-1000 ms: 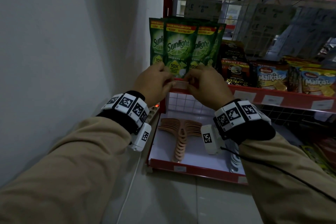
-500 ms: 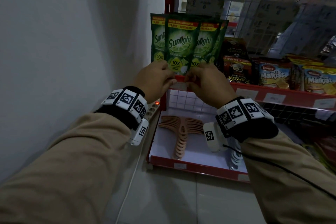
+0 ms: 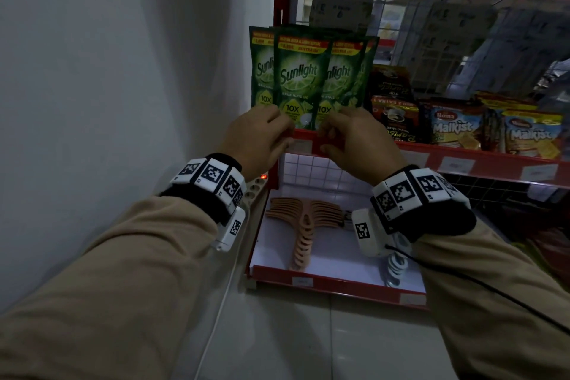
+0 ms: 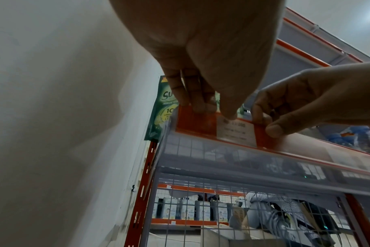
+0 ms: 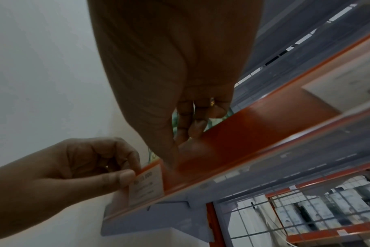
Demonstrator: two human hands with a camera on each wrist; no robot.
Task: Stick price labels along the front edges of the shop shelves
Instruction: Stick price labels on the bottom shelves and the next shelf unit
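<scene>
A white price label (image 4: 237,132) lies on the red front edge (image 4: 196,122) of the shelf, under the green Sunlight pouches (image 3: 303,80). My left hand (image 5: 131,172) pinches the label's left end between thumb and forefinger. My right hand (image 4: 264,125) pinches its right end, fingers curled over the top of the edge and thumb on the red strip beside it. In the head view both hands (image 3: 287,136) (image 3: 324,139) meet at the shelf edge (image 3: 493,160) and hide most of the label.
A white wall (image 3: 108,71) closes the left side. Coffee packs (image 3: 394,114) and Malkist packs (image 3: 456,129) stand further right, with other labels (image 3: 456,165) on the edge below them. Lower down, a shelf (image 3: 339,282) holds hangers (image 3: 305,225). A power strip (image 3: 256,188) lies beside it.
Both hands stay at the same spot on the shelf edge. Their fingertips have drawn slightly apart along the label.
</scene>
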